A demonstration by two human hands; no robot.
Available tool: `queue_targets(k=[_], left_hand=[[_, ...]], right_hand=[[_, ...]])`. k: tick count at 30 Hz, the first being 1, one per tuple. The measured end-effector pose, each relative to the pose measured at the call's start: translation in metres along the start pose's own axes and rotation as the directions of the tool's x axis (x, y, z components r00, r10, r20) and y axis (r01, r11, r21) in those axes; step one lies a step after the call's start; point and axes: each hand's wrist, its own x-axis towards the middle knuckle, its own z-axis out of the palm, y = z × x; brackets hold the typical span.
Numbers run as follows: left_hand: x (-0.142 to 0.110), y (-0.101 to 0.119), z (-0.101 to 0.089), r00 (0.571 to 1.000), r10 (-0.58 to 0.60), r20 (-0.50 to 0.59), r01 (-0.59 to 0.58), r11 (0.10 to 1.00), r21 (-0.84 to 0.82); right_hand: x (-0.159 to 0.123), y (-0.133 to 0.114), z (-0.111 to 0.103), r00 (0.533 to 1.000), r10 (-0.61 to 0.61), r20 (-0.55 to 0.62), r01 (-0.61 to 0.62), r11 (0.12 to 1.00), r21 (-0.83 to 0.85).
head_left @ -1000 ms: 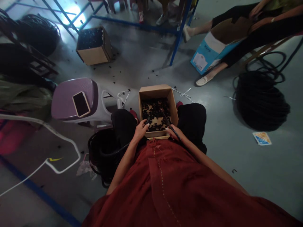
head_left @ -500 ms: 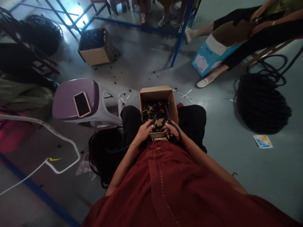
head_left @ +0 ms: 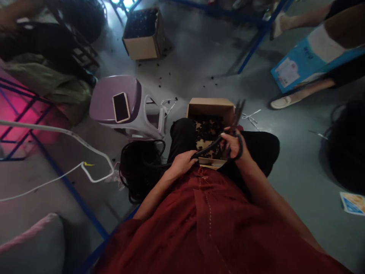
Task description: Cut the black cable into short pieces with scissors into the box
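Observation:
My left hand (head_left: 184, 163) is closed round a black cord (head_left: 209, 147) near my lap. The cord stretches up to my right hand (head_left: 233, 144), where thumb and finger pinch it. That same hand holds scissors (head_left: 239, 111), their blurred blades pointing up and away from me, a black handle loop round by the wrist. Between my knees stands an open cardboard box (head_left: 211, 102) with many small black pieces (head_left: 209, 123) in it. A heap of black cord (head_left: 138, 173) lies at my left side, and the held cord seems to come from there.
A purple-topped stool (head_left: 105, 99) with a phone (head_left: 121, 107) on it stands at the left. Beyond it is a filled cardboard box (head_left: 141, 49). Another person's foot (head_left: 286, 102) is beside a blue box (head_left: 296, 68). More black cord (head_left: 348, 152) lies right.
My hands have moved apart, drawing cord out between them. The scissors have swung up out of the box. The view has shifted, so surroundings sit further right.

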Motion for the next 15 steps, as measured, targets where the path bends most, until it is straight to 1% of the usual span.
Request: queue_targets(k=[2, 4, 6, 7, 8, 9, 10, 11, 12, 13, 14, 15], left_hand=[[-0.014, -0.017, -0.005, 0.995, -0.06, -0.074, 0.065, 0.995, 0.072], [-0.029, -0.039, -0.006, 0.972, -0.128, -0.196, 0.15, 0.983, 0.106], [-0.045, -0.063, -0.005, 0.927, -0.206, -0.312, 0.25, 0.962, 0.109], [-0.052, -0.075, -0.004, 0.894, -0.252, -0.37, 0.306, 0.947, 0.094], [-0.059, -0.089, -0.002, 0.851, -0.304, -0.429, 0.363, 0.93, 0.061], [-0.066, -0.103, 0.0, 0.789, -0.364, -0.494, 0.421, 0.907, 0.004], [-0.072, -0.117, 0.002, 0.708, -0.442, -0.551, 0.475, 0.875, -0.092], [-0.077, -0.132, 0.005, 0.598, -0.554, -0.58, 0.521, 0.818, -0.244], [-0.082, -0.146, 0.007, 0.466, -0.695, -0.547, 0.543, 0.713, -0.444], [-0.086, -0.159, 0.011, 0.324, -0.839, -0.438, 0.516, 0.545, -0.661], [-0.088, -0.17, 0.014, 0.196, -0.941, -0.276, 0.444, 0.337, -0.83], [-0.09, -0.18, 0.018, 0.133, -0.978, -0.163, 0.392, 0.203, -0.897]], right_hand=[[0.011, -0.009, -0.01, 0.999, -0.018, -0.046, 0.021, 0.998, 0.066], [0.021, -0.017, -0.018, 0.997, -0.041, -0.062, 0.047, 0.995, 0.087], [0.027, -0.022, -0.023, 0.997, -0.044, -0.06, 0.049, 0.995, 0.087], [0.03, -0.023, -0.023, 0.997, -0.041, -0.061, 0.046, 0.995, 0.084], [0.032, -0.024, -0.023, 0.997, -0.035, -0.062, 0.04, 0.996, 0.082], [0.033, -0.025, -0.022, 0.998, -0.029, -0.064, 0.034, 0.996, 0.082], [0.034, -0.025, -0.02, 0.997, -0.026, -0.069, 0.032, 0.996, 0.081], [0.036, -0.025, -0.019, 0.997, -0.024, -0.075, 0.03, 0.996, 0.083], [0.037, -0.025, -0.018, 0.997, -0.019, -0.076, 0.026, 0.996, 0.086], [0.038, -0.024, -0.018, 0.997, -0.012, -0.076, 0.019, 0.996, 0.088], [0.038, -0.023, -0.018, 0.997, -0.005, -0.077, 0.011, 0.996, 0.088], [0.039, -0.022, -0.019, 0.997, 0.002, -0.079, 0.005, 0.996, 0.089]])
